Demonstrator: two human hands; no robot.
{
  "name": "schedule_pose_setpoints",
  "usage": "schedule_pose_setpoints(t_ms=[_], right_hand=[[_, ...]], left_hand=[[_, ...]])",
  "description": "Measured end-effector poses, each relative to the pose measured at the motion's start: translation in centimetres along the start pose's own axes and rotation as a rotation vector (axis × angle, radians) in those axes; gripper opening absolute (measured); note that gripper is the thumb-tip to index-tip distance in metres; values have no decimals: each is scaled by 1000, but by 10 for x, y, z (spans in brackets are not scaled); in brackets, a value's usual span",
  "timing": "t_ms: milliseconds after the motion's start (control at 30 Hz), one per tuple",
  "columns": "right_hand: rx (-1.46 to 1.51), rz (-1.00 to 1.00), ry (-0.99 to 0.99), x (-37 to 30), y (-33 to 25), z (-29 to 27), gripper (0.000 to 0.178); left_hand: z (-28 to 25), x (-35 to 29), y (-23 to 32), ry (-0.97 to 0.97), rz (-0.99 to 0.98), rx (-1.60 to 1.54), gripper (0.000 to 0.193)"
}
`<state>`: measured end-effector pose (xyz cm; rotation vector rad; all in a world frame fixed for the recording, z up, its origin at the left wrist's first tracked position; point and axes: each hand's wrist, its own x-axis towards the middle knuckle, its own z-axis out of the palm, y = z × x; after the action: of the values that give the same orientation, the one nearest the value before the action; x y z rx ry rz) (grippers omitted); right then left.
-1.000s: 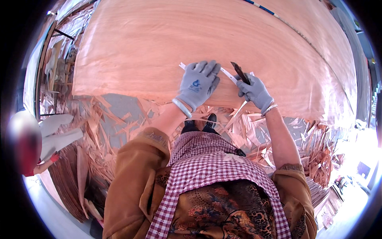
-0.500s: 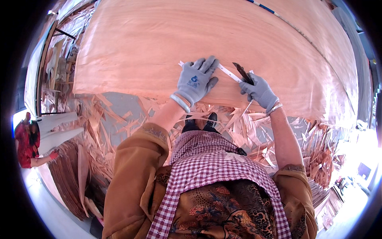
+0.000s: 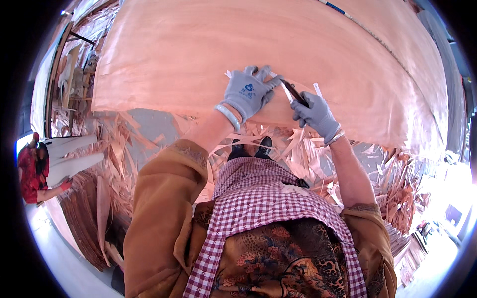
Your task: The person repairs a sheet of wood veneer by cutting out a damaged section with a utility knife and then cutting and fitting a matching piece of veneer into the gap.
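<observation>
My left hand (image 3: 247, 92), in a grey work glove, lies on a large sheet of pale reddish wood veneer (image 3: 198, 54) with its fingers spread. Beneath it runs a narrow white tape strip (image 3: 287, 93), whose far left end sticks out beside the palm. My right hand (image 3: 317, 115), gloved alike, is closed around a dark, slim knife (image 3: 295, 93). The knife's tip meets the strip close to my left fingertips. Another bit of white strip stands out above the right hand's knuckles. The fingers hide part of the knife's handle.
Torn veneer scraps (image 3: 129, 144) litter the floor around my shoes. A blue-and-white banded cord or rod (image 3: 348, 16) crosses the sheet at the far right. At left, a person in red (image 3: 35, 169) stands by stacked veneer sheets (image 3: 84, 218).
My right hand has brought the knife left and up, to the strip by my left fingers. My left hand has shifted slightly right, and its fingers have spread.
</observation>
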<state>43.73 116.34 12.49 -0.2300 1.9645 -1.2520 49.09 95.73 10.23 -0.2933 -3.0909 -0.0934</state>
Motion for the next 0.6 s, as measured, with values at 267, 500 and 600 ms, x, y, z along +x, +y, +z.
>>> schedule_pose_setpoints(t_ms=[267, 500, 600], right_hand=[[260, 119, 12, -9, 24, 0, 21], [370, 208, 58, -25, 31, 5, 20], [360, 190, 33, -24, 32, 1, 20]], left_hand=[[6, -2, 3, 63, -14, -17, 37], [11, -8, 3, 151, 23, -54, 40], [15, -22, 19, 229, 116, -54, 41]])
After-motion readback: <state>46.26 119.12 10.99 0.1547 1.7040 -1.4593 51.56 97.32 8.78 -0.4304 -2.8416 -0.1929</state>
